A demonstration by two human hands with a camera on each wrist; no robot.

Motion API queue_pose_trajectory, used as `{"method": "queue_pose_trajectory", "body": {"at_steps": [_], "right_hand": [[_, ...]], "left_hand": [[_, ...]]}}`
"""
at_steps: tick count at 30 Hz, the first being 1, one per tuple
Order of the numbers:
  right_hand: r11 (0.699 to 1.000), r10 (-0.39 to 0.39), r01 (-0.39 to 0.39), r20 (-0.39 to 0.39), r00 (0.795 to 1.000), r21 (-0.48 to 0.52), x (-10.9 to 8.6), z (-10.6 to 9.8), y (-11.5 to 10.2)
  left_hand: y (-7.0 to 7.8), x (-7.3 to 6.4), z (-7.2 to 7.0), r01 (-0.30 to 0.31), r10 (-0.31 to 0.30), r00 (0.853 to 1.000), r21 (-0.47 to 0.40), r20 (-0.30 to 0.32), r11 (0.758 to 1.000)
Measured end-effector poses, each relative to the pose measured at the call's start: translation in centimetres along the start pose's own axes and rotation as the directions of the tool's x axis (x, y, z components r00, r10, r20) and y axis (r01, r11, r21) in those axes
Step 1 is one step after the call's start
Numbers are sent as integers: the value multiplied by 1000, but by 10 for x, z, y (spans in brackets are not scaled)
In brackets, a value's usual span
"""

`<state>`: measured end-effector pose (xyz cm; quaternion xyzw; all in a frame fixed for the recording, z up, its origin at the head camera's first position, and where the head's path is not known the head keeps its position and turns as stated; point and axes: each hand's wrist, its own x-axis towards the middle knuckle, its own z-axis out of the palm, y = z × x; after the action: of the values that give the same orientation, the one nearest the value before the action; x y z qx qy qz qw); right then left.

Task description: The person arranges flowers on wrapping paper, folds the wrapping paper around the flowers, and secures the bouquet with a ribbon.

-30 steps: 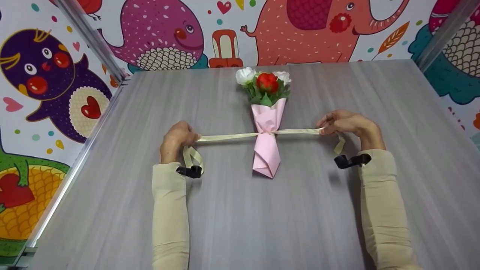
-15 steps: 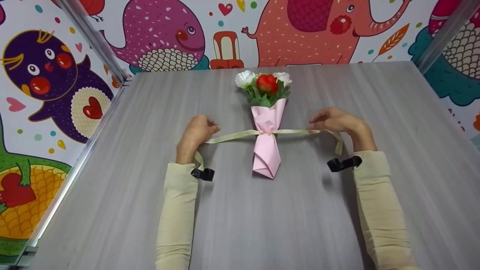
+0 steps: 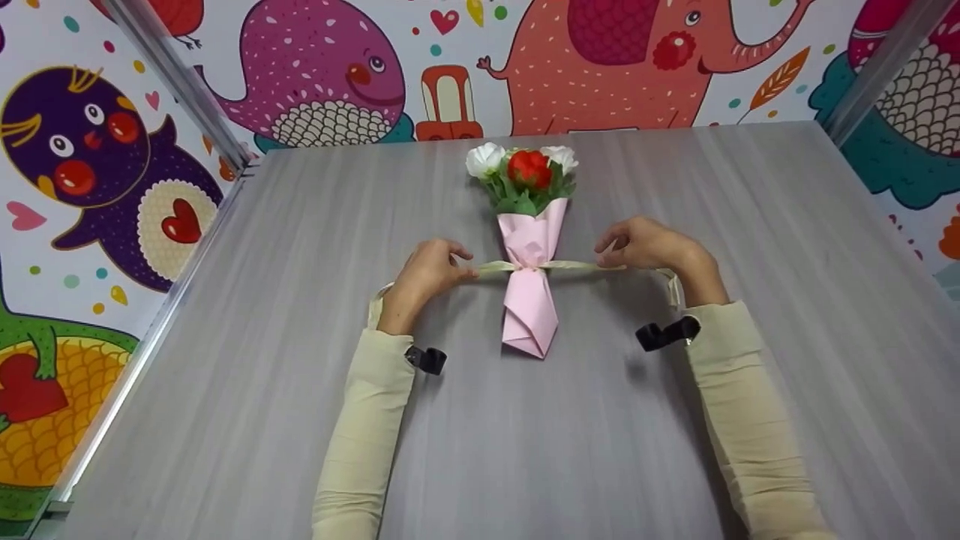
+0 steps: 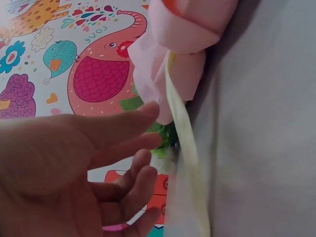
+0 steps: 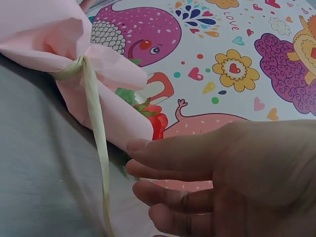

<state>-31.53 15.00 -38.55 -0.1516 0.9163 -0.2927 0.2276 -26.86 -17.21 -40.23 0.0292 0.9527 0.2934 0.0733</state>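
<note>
A bouquet of white and red flowers lies on the table, wrapped in pink paper (image 3: 529, 315). A pale cream ribbon (image 3: 570, 265) is tied round its narrow waist, one tail stretching out to either side. On the bouquet's left, my left hand (image 3: 427, 279) hovers with loosely bent fingers; in the left wrist view, the ribbon tail (image 4: 183, 128) runs past the fingertips, not held. My right hand (image 3: 656, 244) is on the other side, its fingers relaxed. The right wrist view shows the ribbon (image 5: 98, 123) hanging from the knot, apart from the right fingers (image 5: 173, 158).
The grey wood-grain table (image 3: 480, 450) is bordered by walls printed with cartoon animals, including an elephant (image 3: 600, 90). Metal frame posts (image 3: 180, 82) rise at the back corners. A black camera mount (image 3: 426, 360) juts from the left cuff, and another (image 3: 667, 333) from the right.
Both hands have let go of the ribbon tails they held taut and moved inward, the left one farther right to near the bouquet. The ribbon has slackened; the bouquet stays put.
</note>
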Motion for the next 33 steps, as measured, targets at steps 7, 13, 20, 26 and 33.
{"method": "queue_pose_trajectory", "body": {"at_steps": [7, 13, 20, 26, 33], "right_hand": [[1000, 21, -21, 69, 997, 2, 7, 3, 3], [999, 36, -34, 94, 995, -26, 11, 7, 7], [999, 38, -40, 117, 992, 15, 14, 8, 13], [999, 37, -41, 109, 993, 30, 15, 8, 13], [999, 46, -47, 75, 996, 10, 14, 8, 10]], "left_hand": [[-4, 3, 11, 15, -13, 999, -24, 53, 1000], [-5, 5, 17, -8, 10, 999, -36, 49, 999], [0, 5, 14, -51, 50, 999, -128, -18, 990], [6, 6, 13, -44, 47, 999, -342, -1, 939], [8, 6, 15, -22, 7, 999, -392, -41, 920]]}}
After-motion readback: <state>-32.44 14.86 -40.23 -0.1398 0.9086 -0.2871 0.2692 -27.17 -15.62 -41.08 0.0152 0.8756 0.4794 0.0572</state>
